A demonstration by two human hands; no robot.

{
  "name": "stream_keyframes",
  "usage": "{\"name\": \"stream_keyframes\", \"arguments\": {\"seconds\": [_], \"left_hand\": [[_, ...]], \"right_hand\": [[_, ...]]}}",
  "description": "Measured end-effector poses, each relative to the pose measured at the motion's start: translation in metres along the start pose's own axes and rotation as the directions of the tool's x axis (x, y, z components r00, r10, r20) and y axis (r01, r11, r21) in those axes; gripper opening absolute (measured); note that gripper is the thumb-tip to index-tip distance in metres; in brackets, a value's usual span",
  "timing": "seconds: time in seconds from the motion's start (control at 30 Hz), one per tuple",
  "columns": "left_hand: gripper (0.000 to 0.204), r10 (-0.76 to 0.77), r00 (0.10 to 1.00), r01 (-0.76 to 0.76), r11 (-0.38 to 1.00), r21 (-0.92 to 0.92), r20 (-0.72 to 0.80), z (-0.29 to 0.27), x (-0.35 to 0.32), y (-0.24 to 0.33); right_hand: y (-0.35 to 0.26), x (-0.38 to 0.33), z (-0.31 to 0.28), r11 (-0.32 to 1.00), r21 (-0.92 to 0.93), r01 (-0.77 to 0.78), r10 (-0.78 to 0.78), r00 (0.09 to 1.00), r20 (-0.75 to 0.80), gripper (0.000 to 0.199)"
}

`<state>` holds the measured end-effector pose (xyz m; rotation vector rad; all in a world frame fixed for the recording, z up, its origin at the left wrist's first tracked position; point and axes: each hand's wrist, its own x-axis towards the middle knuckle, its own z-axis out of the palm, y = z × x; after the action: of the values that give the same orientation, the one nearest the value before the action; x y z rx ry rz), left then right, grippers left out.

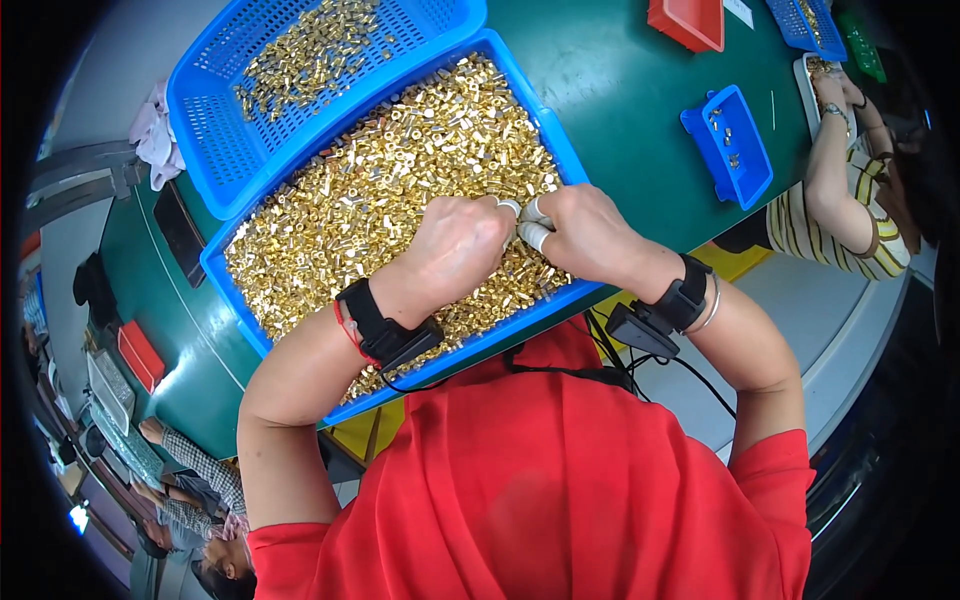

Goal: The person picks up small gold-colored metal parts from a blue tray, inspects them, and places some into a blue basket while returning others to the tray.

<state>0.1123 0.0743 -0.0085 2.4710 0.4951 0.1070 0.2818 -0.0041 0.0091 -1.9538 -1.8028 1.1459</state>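
A: Where do the brass nuts [380, 200] lie?

B: Heaped in the blue tray [560, 140] just in front of the person, so both hands reach them without stretching. The tray's walls keep the loose pile from spilling onto the green surface [620, 90].

A: And the hands?

B: The left hand [455, 245] and right hand [585, 235] meet over the tray's near side, resting on the pile. Both are curled shut with white-capped fingertips [535, 235] pinched together between them, apparently on a nut or two, though the piece itself is too small to make out. The caps likely protect the fingers from the sharp little parts.

A: What lies farther out?

B: A meshed blue basket [220, 130] with fewer nuts sits touching the tray's far edge, close enough to pass pieces across. A small blue bin [740, 170] stands well apart to the right, near a co-worker's arm [830, 160]. Black bands [385, 335] wrap both wrists.
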Motion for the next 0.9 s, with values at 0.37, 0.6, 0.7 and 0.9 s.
{"name": "stream_keyframes", "arguments": {"seconds": [0.37, 0.6, 0.7, 0.9], "left_hand": [[0.017, -0.145, 0.777, 0.141, 0.988, -0.056, -0.613, -0.085, -0.007, -0.031], [0.024, -0.441, 0.532, 0.321, 0.895, -0.31, -0.723, -0.107, -0.02, -0.058], [0.025, -0.394, 0.64, 0.214, 0.916, -0.339, -0.66, -0.086, -0.031, -0.039], [0.017, -0.125, 0.956, 0.021, 0.932, -0.362, -0.266, -0.028, -0.031, -0.001]], "right_hand": [[-0.078, 0.076, -0.042, 0.963, -0.065, 0.262, -0.269, 0.911, -0.313, 0.018], [-0.105, 0.116, -0.035, 0.892, -0.041, 0.45, -0.408, 0.763, -0.501, 0.036], [-0.072, 0.062, -0.041, 0.972, 0.095, 0.217, -0.178, 0.933, -0.313, 0.03], [-0.008, -0.04, -0.004, 0.992, 0.113, -0.056, 0.089, 0.946, -0.312, 0.017]]}}
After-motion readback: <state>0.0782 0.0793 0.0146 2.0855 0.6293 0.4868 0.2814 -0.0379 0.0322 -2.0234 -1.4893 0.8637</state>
